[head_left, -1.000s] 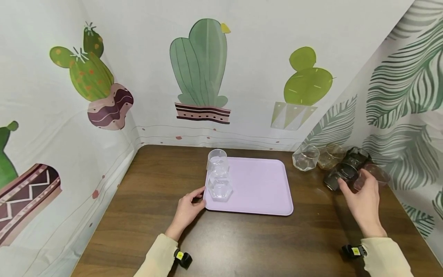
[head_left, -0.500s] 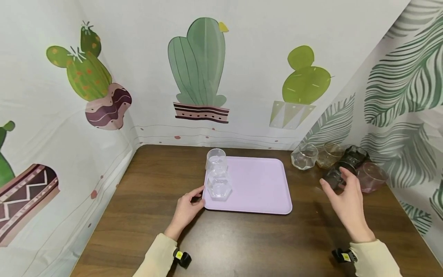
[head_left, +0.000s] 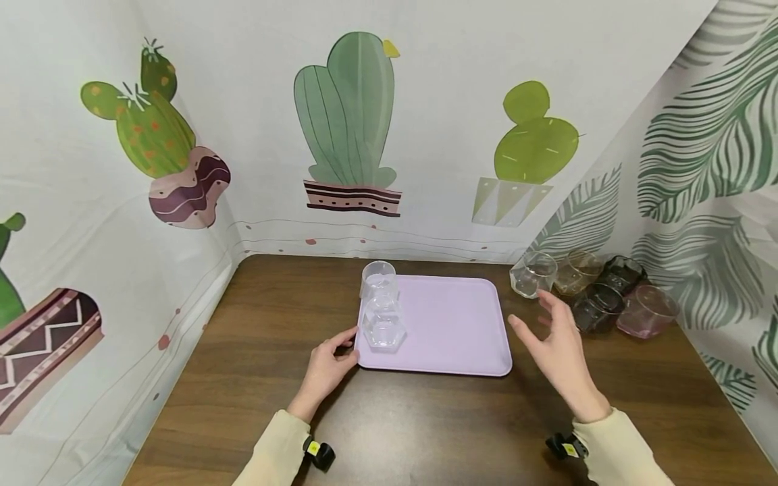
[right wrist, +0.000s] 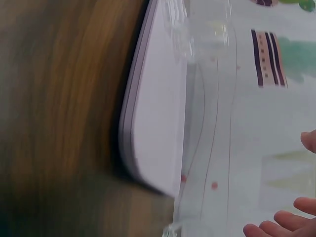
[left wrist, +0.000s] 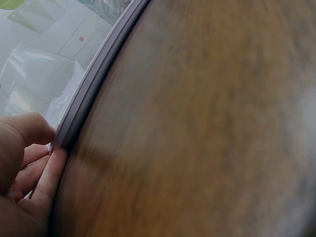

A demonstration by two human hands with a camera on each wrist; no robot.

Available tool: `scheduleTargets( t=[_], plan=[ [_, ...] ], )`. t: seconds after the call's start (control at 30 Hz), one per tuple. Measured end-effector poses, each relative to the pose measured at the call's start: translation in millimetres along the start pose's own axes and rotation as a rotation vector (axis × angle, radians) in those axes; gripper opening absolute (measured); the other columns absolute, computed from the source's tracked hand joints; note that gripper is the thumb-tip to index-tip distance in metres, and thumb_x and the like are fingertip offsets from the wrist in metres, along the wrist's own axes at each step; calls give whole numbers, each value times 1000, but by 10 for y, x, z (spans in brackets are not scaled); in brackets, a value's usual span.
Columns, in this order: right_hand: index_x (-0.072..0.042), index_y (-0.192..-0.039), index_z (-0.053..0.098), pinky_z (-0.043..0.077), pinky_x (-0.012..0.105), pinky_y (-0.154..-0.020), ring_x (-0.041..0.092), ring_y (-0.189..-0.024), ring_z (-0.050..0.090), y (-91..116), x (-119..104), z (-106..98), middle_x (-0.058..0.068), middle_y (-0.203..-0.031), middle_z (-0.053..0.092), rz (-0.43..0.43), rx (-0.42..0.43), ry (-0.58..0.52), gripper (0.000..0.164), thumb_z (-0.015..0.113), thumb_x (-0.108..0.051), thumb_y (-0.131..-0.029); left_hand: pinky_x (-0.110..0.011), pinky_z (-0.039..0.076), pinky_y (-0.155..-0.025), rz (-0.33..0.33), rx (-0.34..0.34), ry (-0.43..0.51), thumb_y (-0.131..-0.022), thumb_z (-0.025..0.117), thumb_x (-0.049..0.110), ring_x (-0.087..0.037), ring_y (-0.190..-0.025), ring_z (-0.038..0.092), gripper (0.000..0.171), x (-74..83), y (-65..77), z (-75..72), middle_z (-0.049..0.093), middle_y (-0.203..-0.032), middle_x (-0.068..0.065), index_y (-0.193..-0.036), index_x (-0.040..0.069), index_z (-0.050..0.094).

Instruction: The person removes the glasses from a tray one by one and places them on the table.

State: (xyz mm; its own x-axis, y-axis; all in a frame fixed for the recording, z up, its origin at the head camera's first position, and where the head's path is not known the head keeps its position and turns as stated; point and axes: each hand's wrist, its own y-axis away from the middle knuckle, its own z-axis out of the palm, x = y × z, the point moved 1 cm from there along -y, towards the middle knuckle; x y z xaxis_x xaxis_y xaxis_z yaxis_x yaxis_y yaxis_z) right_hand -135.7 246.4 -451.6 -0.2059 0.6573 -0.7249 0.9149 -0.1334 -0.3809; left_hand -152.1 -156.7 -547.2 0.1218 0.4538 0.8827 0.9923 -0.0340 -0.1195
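A lilac tray (head_left: 452, 324) lies on the table, and my left hand (head_left: 328, 368) pinches its rim near the front left corner. Clear glasses (head_left: 384, 331) stand in a row along the tray's left side; they overlap in view. My right hand (head_left: 559, 351) is in the air just right of the tray, fingers spread and holding nothing. Behind it, at the right, are a pink glass (head_left: 647, 313), a dark grey glass (head_left: 598, 309), another dark glass (head_left: 625, 273), an amber glass (head_left: 577, 271) and a clear glass (head_left: 533, 275).
The brown wooden table (head_left: 425, 432) is bounded at the back by a white cloth (head_left: 437, 135) printed with cacti. On the right hangs a leaf-patterned cloth (head_left: 699, 256), close behind the coloured glasses.
My right hand has left the pink glass at the right and moved left towards the tray, carrying nothing. The left hand stays at the tray's rim.
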Motion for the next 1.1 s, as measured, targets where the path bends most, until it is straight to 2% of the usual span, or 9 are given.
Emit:
scheduleTargets(
  t=[0.03,0.27,0.47,0.63,0.87,1.1],
  plan=[
    [8,-147,44,48,61,-98,47,-127,52,-1,-27,40,32,-138,50,-17,-8,-7,68,79,-11,-91,-22,59,-79,1,1,1,-87,73,-2,-29,-102,69,44,-1,-1,2,73,-108,-17,-131,3,72],
    [6,-147,45,50,60,-99,43,-128,53,12,-158,330,28,-141,51,-81,-85,-54,69,81,-11,-90,-20,58,-78,8,8,7,-87,72,-3,-30,-101,69,44,-13,-4,4,73,-107,-17,-131,3,72],
    [4,-147,46,52,58,-99,45,-124,56,43,-282,563,25,-145,50,-124,-159,-102,70,82,-14,-89,-22,60,-78,29,12,-8,-86,72,-3,-28,-100,69,44,-14,2,4,73,-106,-16,-130,3,72],
    [4,-147,47,52,58,-99,42,-129,54,46,-389,745,23,-145,52,-152,-203,-124,70,82,-17,-90,-21,59,-78,20,7,1,-87,72,-3,-29,-101,69,44,-9,-1,-1,73,-106,-17,-130,3,72],
    [2,-148,46,50,59,-102,45,-128,54,43,-492,992,24,-145,51,-136,-283,-155,72,83,-21,-90,-21,59,-79,9,1,9,-87,72,-3,-29,-101,69,44,-5,-7,0,73,-106,-17,-131,4,72],
    [0,-149,47,51,56,-102,42,-130,53,43,-560,1221,24,-146,51,-97,-361,-172,73,82,-27,-90,-21,59,-79,9,6,14,-87,73,-3,-29,-100,70,44,-4,-4,-2,73,-105,-17,-130,4,73]
  ],
)
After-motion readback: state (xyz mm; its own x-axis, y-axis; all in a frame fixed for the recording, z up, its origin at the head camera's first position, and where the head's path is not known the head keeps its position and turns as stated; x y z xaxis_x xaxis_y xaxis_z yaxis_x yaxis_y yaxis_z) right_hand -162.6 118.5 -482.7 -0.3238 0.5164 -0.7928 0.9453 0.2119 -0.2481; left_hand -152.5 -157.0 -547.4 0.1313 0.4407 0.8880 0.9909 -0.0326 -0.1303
